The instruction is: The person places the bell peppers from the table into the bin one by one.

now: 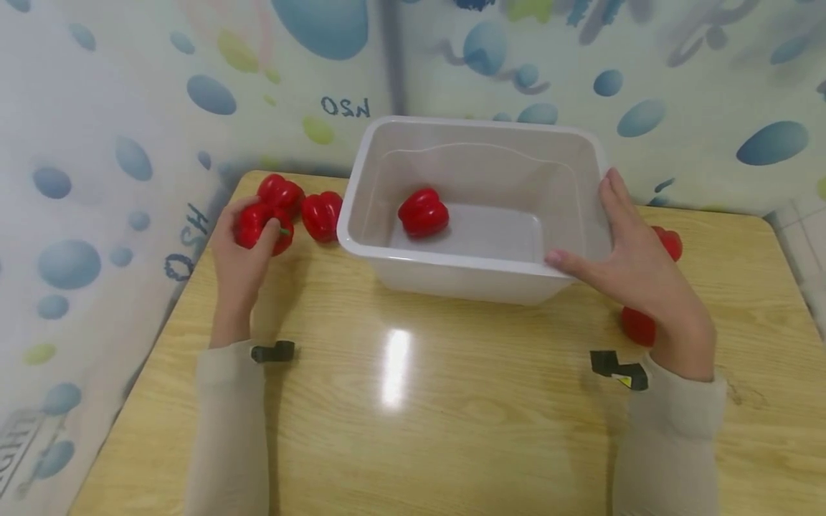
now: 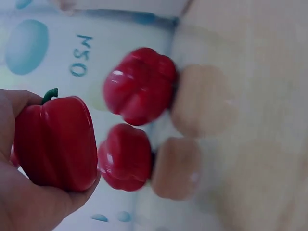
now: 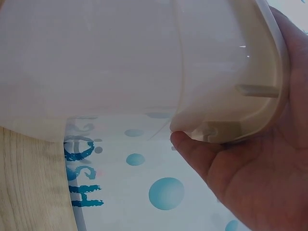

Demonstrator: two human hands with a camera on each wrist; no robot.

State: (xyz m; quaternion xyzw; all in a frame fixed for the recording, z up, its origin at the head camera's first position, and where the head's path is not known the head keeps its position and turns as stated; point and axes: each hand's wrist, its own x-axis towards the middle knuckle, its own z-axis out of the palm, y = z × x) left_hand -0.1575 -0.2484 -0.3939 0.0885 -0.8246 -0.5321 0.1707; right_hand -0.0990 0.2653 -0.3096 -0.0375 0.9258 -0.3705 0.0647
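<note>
The white rectangular plastic tub [image 1: 464, 279] is located at the rear of the light wood-grain table [image 1: 452, 459], in front of the white, blue-spotted wall [image 1: 277, 122]. One red, lobed bell pepper [image 1: 423, 213] lies in the tub, left of centre. Left of the tub: a red inner pepper [image 1: 320, 216]; beside it, a red outer pepper [image 1: 281, 191]; in front of the latter, a red, green-stemmed pepper [image 2: 55, 144] in the left hand [image 1: 241, 261]. Right of the tub: a red rear pepper [image 1: 671, 244] and a red front pepper [image 1: 637, 327], both partly behind the right hand [image 1: 639, 261], which is on the tub's right rim.
</note>
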